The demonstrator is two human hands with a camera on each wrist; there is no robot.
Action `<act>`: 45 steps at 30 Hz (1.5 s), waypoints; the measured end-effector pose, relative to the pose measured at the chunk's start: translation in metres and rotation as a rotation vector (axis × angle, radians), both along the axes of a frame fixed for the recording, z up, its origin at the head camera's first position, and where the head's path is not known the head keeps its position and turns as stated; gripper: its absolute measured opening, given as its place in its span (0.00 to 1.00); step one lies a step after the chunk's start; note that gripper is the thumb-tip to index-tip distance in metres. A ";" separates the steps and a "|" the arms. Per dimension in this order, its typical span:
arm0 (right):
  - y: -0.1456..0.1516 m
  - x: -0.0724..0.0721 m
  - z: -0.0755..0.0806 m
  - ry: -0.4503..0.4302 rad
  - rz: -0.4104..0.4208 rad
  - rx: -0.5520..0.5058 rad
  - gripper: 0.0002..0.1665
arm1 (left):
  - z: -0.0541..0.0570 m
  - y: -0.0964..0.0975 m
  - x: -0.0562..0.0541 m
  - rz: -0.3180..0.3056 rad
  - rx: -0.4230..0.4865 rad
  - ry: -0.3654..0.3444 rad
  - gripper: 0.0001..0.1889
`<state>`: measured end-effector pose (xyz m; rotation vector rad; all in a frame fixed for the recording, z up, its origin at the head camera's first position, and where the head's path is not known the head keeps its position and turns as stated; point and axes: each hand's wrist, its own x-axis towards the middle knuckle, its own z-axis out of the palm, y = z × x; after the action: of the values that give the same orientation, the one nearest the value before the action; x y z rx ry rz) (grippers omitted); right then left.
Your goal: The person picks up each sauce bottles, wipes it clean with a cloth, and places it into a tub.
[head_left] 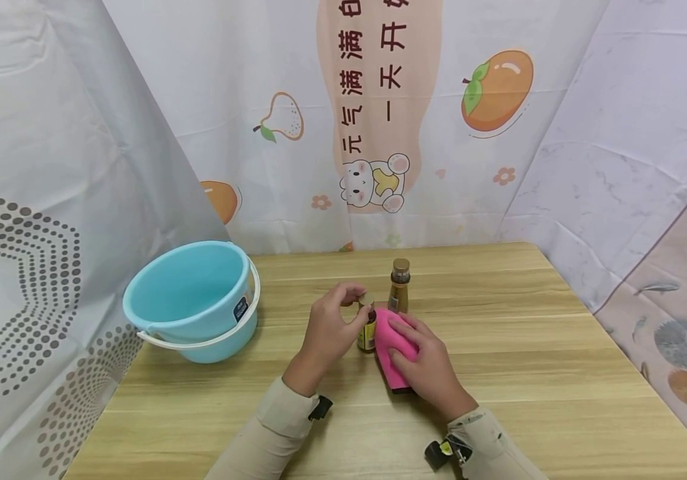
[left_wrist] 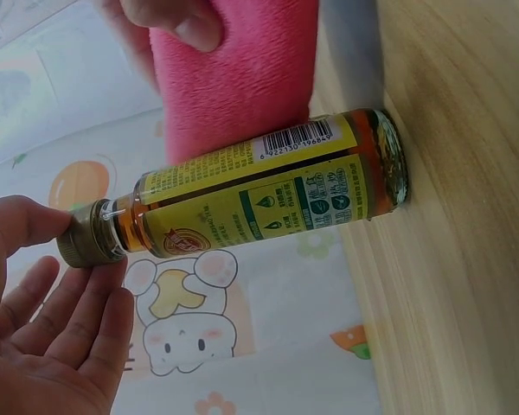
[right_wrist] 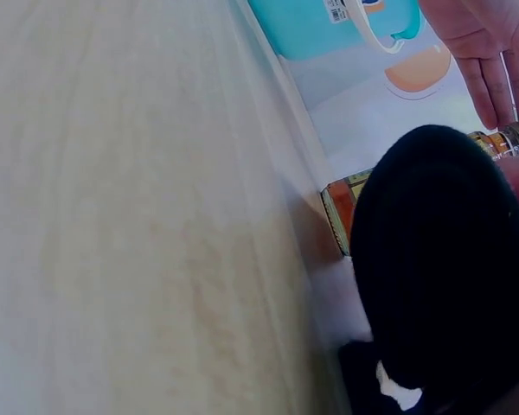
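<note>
Pink plush pad [head_left: 396, 353], head view: gripped in the right hand [head_left: 427, 367], fingers bent over it. Small dark bottle [head_left: 367, 337]: upright on the wood-grain counter [head_left: 499, 380], just left of the pad; the left hand's grip [head_left: 330, 328] at its cap [head_left: 365, 301]. Second bottle [head_left: 399, 293]: upright, behind the pad. Light-blue bucket [head_left: 199, 330]: far left.
Left wrist view: yellow-labelled small bottle, gold-brown cap pinched between thumb and fingers.
Right wrist view: black rounded shape [right_wrist: 441, 259], hiding part of the small bottle.

White fruit-patterned curtain [head_left: 283, 180] behind a pale wood-grain table [head_left: 529, 347].
</note>
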<state>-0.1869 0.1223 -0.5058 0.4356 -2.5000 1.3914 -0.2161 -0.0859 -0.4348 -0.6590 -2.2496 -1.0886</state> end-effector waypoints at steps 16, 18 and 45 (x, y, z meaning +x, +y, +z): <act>-0.001 0.001 0.001 -0.132 -0.024 0.133 0.32 | -0.002 -0.001 -0.001 0.028 -0.002 0.017 0.15; -0.002 0.001 0.002 -0.134 -0.024 0.132 0.32 | -0.002 0.000 -0.001 0.052 -0.006 0.030 0.15; -0.001 0.002 0.002 0.151 0.025 -0.059 0.34 | 0.001 -0.001 0.000 0.040 -0.025 -0.030 0.13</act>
<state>-0.1850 0.1210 -0.5038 0.5406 -2.3352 1.3833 -0.2161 -0.0871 -0.4340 -0.6091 -2.2952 -1.0592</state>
